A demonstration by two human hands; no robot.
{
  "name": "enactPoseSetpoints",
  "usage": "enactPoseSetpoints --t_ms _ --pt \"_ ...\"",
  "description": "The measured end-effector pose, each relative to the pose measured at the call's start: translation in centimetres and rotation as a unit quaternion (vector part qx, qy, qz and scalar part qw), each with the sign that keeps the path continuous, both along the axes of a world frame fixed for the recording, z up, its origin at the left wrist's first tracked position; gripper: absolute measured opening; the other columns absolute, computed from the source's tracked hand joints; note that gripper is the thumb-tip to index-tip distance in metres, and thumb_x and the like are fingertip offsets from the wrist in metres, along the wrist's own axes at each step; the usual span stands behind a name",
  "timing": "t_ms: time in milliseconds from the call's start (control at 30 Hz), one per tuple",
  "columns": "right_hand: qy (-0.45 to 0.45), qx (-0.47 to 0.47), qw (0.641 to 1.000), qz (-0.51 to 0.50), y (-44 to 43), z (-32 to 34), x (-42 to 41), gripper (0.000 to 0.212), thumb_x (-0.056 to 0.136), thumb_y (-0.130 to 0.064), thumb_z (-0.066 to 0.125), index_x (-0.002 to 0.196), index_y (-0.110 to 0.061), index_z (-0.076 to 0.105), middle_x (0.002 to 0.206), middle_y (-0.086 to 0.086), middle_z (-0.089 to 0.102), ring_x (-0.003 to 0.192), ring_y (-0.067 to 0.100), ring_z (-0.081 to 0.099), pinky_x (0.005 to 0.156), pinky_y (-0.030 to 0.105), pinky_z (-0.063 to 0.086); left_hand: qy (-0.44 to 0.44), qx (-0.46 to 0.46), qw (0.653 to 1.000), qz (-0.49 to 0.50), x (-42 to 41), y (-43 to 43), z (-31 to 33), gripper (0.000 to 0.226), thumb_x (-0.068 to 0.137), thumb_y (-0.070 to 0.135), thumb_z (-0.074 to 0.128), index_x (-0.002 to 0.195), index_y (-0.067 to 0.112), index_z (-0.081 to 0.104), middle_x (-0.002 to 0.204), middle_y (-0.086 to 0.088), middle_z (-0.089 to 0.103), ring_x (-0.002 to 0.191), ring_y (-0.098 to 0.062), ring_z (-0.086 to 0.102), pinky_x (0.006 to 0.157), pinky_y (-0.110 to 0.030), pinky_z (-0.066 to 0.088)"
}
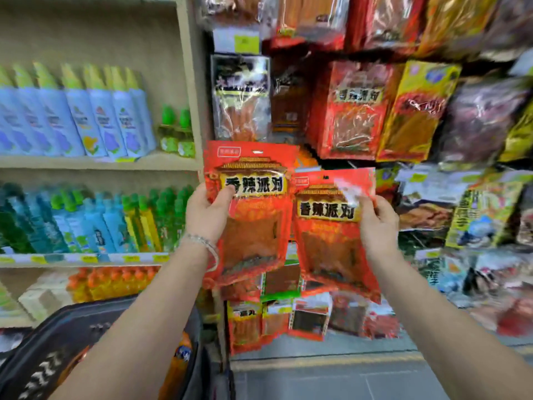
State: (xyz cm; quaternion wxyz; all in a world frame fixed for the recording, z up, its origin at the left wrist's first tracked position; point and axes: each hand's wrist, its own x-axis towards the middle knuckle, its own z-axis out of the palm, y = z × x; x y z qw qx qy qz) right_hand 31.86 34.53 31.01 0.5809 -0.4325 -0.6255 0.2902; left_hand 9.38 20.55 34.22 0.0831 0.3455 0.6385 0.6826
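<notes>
Shop aisle, hanging snack rack [375, 111]; hands grip red snack packets [253, 215].

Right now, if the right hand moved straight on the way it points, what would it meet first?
Probably the hanging red bag above and behind it. The right hand, gripping a red packet, points up and forward toward that bag, though depth is unclear.
</notes>
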Motion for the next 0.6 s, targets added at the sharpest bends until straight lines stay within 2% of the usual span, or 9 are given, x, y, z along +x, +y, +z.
enactPoseSetpoints --t_ms 67,167,267,400,500,600 --pt "0.024 -0.001 1.0 -0.011 2.6 2.2 0.3 0.035 0.097 -0.03 0.048 0.071 -0.008 0.053 0.062 -0.002 0.041 0.055 0.007 0.035 0.059 0.031 0.027 -0.005 0.025 1.0 -0.011 0.2 2.7 1.6 0.006 0.086 0.023 0.062 0.088 0.02 0.066 0.078 0.003 0.064 0.071 -0.012 0.057 0.067 -0.025 0.045" --pt "0.059 0.006 0.998 -0.02 6.3 5.3 0.4 0.037 0.095 -0.034 0.046 0.063 -0.018 0.04 0.06 -0.005 0.035 0.056 0.009 0.032 0.059 0.034 0.025 -0.006 0.059 0.998 -0.027 -0.1 6.9 3.7 0.009 0.084 0.027 0.061 0.077 0.026 0.066 0.074 0.006 0.064 0.073 -0.015 0.059 0.069 -0.03 0.047" --pt "0.124 0.008 0.992 -0.018 9.9 8.3 0.3 0.036 0.096 -0.034 0.046 0.066 -0.015 0.039 0.068 -0.005 0.038 0.061 0.008 0.033 0.059 0.031 0.027 0.004 0.072 0.997 -0.031 -1.0 10.7 5.6 0.014 0.081 0.036 0.06 0.068 0.031 0.065 0.071 0.009 0.064 0.073 -0.014 0.059 0.072 -0.033 0.049" --pt "0.203 -0.001 0.979 0.004 14.3 12.3 0.1 0.025 0.095 -0.029 0.049 0.07 -0.023 0.05 0.073 -0.007 0.049 0.074 0.011 0.045 0.067 0.03 0.036 -0.017 0.081 0.994 -0.076 -1.9 15.0 7.9 0.024 0.073 0.048 0.059 0.082 0.028 0.068 0.087 0.0 0.071 0.089 -0.026 0.066 0.088 -0.049 0.051" --pt "0.235 -0.006 0.972 0.014 17.4 14.2 -0.1 0.025 0.093 -0.027 0.05 0.07 -0.02 0.044 0.063 -0.007 0.036 0.057 0.007 0.035 0.058 0.027 0.028 -0.02 0.089 0.991 -0.098 -2.3 17.8 9.0 0.016 0.076 0.046 0.06 0.07 0.033 0.068 0.076 0.004 0.068 0.083 -0.027 0.065 0.082 -0.045 0.051" --pt "0.236 -0.014 0.972 0.015 20.3 15.1 -0.1 0.014 0.092 -0.028 0.05 0.086 -0.017 0.046 0.069 0.001 0.03 0.062 0.013 0.029 0.062 0.03 0.023 -0.029 0.084 0.989 -0.115 -2.4 20.0 9.5 0.015 0.071 0.051 0.059 0.068 0.038 0.067 0.079 0.006 0.067 0.088 -0.027 0.065 0.084 -0.046 0.049"
